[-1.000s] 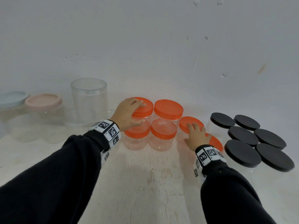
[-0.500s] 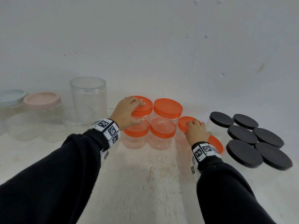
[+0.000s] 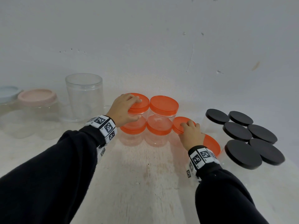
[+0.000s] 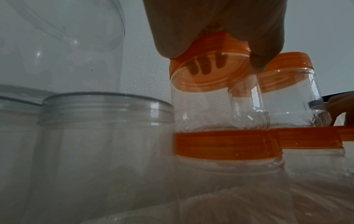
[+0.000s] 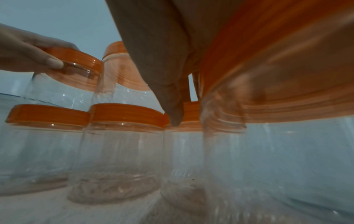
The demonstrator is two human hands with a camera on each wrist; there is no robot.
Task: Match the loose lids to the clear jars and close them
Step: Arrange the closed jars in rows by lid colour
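Note:
Four clear jars with orange lids stand in two stacks of two on the pale table (image 3: 145, 183). My left hand (image 3: 137, 109) grips the orange lid (image 3: 142, 101) of the upper left jar (image 4: 210, 106), fingers over its top and thumb at its side. A third orange lid (image 3: 179, 123) tops a low jar to the right. My right hand (image 3: 189, 128) grips it, fingers curled on top and one fingertip (image 5: 174, 119) down at its rim. Another orange-lidded jar (image 3: 213, 144) stands under my right wrist.
Several black-lidded jars (image 3: 242, 154) cluster at the right. A tall open clear jar (image 3: 84, 97), a pink-lidded jar (image 3: 37, 96) and a blue lid (image 3: 8, 91) stand at the left. A low open jar (image 4: 105, 121) is beside my left wrist. The wall rises close behind.
My right hand has slid forward over the third orange lid, its fingers going from flat to curled. The left hand stays on its lid.

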